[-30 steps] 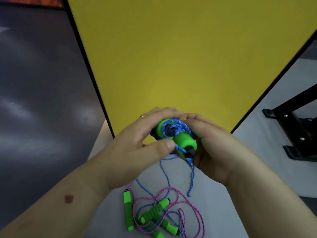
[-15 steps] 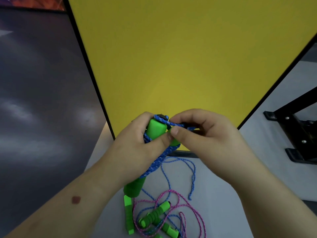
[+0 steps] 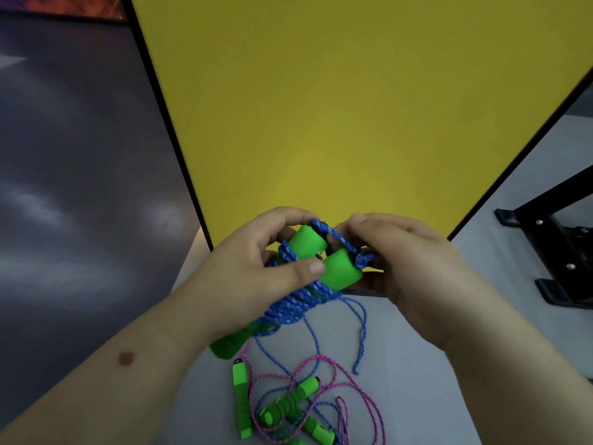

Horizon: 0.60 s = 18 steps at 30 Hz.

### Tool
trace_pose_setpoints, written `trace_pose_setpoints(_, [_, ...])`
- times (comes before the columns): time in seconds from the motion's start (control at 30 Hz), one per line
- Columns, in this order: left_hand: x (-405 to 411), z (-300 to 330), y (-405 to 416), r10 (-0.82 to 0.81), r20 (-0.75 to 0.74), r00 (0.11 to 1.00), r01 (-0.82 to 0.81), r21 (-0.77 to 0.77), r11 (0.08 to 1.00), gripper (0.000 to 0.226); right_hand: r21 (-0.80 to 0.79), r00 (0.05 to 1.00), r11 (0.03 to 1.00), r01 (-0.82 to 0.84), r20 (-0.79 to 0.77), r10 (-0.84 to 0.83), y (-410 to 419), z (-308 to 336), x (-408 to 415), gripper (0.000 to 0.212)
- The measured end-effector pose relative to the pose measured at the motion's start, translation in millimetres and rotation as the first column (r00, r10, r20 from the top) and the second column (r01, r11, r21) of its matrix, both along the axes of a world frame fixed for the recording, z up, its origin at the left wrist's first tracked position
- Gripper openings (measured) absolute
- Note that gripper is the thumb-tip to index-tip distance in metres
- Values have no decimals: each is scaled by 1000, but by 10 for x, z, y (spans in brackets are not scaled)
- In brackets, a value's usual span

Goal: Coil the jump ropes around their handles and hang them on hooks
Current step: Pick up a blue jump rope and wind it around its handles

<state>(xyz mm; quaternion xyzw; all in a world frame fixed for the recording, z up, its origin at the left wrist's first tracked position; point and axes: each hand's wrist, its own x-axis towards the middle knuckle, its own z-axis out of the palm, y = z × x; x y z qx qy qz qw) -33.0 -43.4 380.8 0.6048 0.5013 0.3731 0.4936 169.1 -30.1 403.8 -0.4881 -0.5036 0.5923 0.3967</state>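
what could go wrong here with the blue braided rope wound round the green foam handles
1. The left hand clamps the blue braided rope on the two green foam handles mostly by its thumb; a slip could loosen the coils.
2. The rope's free tail hangs toward the pink rope on the grey table and might snag.
3. The right hand pinches only one strand.

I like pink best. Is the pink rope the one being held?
No, the hands hold the blue rope; the pink rope lies on the floor.

A yellow panel point(image 3: 337, 107) stands over a pale grey floor point(image 3: 417, 380), a black metal frame point(image 3: 558, 252) at right.
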Motion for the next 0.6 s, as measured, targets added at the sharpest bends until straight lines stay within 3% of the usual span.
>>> trace_pose_setpoints(0.07, [-74,27,6,-62,245,968,100,-148,984,35,80,995,994,-74,-60,79,9,59,66,17])
trace_pose_setpoints(0.13, [-114,51,-9,-116,402,908,218,-216,952,40,181,978,961,-209,42,205,-10,103,100,26])
trace_pose_setpoints(0.17, [-119,48,0,-142,387,911,238,-213,948,45,190,957,938,-289,83,278,-24,111,107,30])
trace_pose_setpoints(0.27, [-39,104,29,-219,123,968,236,-153,960,52,232,913,884,-406,146,381,-61,105,109,23])
trace_pose_setpoints(0.33, [5,90,37,-237,102,966,249,-132,959,46,263,928,891,-369,152,339,-61,114,96,17])
trace_pose_setpoints(0.43, [12,18,-18,-189,239,953,218,-102,971,26,172,962,952,-253,-62,267,-74,178,44,4])
trace_pose_setpoints(0.47, [8,-14,-21,-169,222,960,189,-74,979,25,135,973,969,-206,-78,218,-81,180,32,12])
trace_pose_setpoints(0.53, [20,-29,-11,-129,164,978,136,-31,990,30,84,995,992,-96,-31,99,-54,147,19,23])
trace_pose_setpoints(0.6, [39,-25,-8,-128,153,980,130,-4,991,34,76,999,997,24,41,-28,-9,93,27,21])
